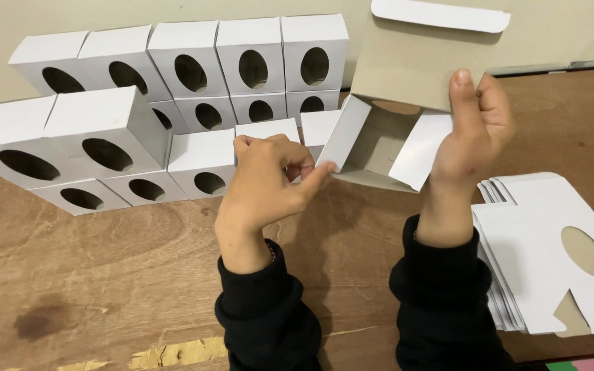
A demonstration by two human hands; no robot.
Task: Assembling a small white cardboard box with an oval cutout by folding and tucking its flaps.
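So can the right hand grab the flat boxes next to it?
Probably yes: the stack of flat boxes lies just beside the right hand with nothing between, but that hand now holds the half-folded box.

Head camera, close, downward over table (104, 275)

Folded white boxes with oval windows (173, 103), stacked along desk (104, 288) far-left edge; flat box blanks (551, 254), stacked at right edge.
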